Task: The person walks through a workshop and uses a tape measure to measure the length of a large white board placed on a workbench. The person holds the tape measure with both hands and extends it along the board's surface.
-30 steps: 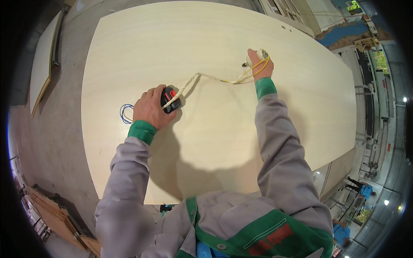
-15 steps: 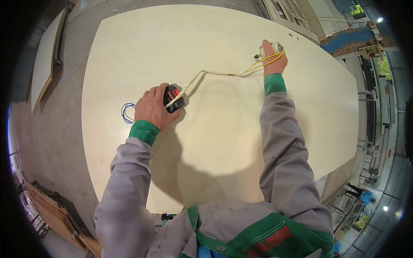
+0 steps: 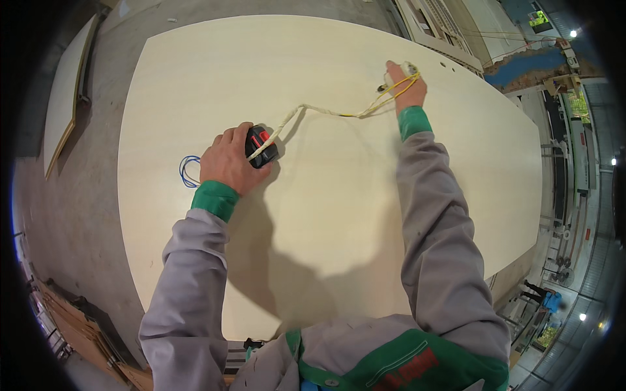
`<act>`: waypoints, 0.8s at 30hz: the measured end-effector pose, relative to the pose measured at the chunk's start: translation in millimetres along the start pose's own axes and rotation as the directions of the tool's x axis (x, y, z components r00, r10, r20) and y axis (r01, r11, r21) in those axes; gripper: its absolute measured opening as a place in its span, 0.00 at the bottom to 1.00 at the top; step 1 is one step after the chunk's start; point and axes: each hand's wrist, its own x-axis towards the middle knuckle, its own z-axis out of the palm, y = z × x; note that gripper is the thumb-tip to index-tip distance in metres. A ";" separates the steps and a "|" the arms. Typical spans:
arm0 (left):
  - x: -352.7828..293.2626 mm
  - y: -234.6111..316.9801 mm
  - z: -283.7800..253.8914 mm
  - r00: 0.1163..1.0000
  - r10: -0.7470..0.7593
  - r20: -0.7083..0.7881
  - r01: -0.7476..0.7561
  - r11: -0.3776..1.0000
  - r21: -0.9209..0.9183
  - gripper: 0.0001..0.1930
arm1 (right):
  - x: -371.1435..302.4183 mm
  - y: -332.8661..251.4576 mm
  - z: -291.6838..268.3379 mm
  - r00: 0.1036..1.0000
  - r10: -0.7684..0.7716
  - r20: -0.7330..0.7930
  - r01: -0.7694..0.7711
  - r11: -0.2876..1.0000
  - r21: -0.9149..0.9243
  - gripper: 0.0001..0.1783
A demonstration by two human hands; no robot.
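Note:
My left hand (image 3: 225, 161) is closed around a black block with red parts, resembling a tool battery (image 3: 266, 148), on the pale board (image 3: 326, 215). A cream-wrapped cable (image 3: 305, 107) crosses the block and runs right along the board. At its other end my right hand (image 3: 409, 93) grips a whitish roundish piece (image 3: 410, 68), mostly hidden by the fingers. Yellow wires (image 3: 405, 85) loop over the back of that hand, and a small dark tip (image 3: 382, 88) sticks out on its left. Beside my left hand lies a coil of blue and white wire (image 3: 188, 173).
Another panel (image 3: 64, 98) lies on the far left, past a strip of grey floor (image 3: 98, 195). Stacked brown sheets (image 3: 78, 326) stand at lower left. Long slatted pieces (image 3: 440, 29) lie beyond the board's far right edge. A person in blue (image 3: 551, 301) is in the distance at right.
My right hand has shifted slightly left with the piece and the yellow wires. My left hand stays on the black block. The whole view has tilted a little.

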 end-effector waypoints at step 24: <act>0.3 -2.7 10.0 0.999 -0.043 -0.001 0.043 0.999 0.005 0.36 | 22.9 -2.2 24.4 0.994 -0.064 -0.085 0.078 0.981 0.180 0.25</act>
